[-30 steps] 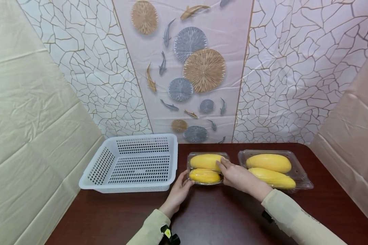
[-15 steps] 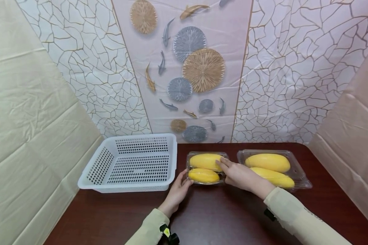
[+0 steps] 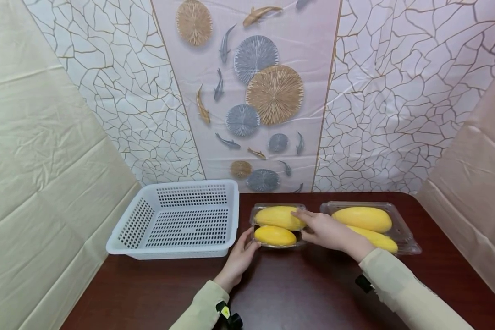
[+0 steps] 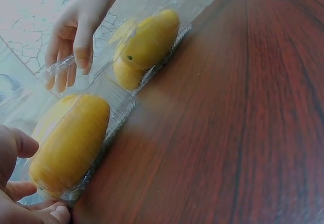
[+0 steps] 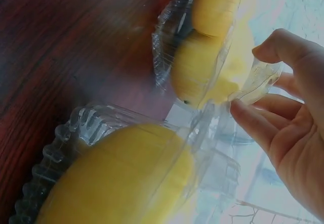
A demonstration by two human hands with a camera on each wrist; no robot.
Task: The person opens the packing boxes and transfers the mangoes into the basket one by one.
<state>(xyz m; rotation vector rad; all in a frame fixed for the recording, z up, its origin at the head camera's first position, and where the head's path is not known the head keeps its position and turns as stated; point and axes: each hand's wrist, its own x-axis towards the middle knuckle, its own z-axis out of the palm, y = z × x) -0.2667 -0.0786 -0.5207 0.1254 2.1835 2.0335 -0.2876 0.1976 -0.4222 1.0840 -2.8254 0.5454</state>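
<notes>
Two yellow mangoes (image 3: 275, 236) lie one behind the other in a small clear plastic box (image 3: 278, 246) at the middle of the table. My left hand (image 3: 239, 256) grips the box's left end, its thumb by the front corner; the left wrist view shows those fingers at the box's end. My right hand (image 3: 327, 231) pinches the clear lid (image 5: 259, 86) at the right end, thumb and fingers on either side of its edge. That edge is raised in both wrist views, standing up beside the mangoes.
A white perforated basket (image 3: 171, 252) stands left of the box. To the right lies a larger clear plastic container (image 3: 408, 240) with two bigger yellow mangoes (image 3: 363, 219), partly behind the right hand and wrist. Patterned cloth (image 3: 367, 137) hangs along the table's back edge.
The right hand has shifted slightly right, with the lid's edge in its fingers. Glare over the front mango has gone as the lid lifted. The left hand holds its place.
</notes>
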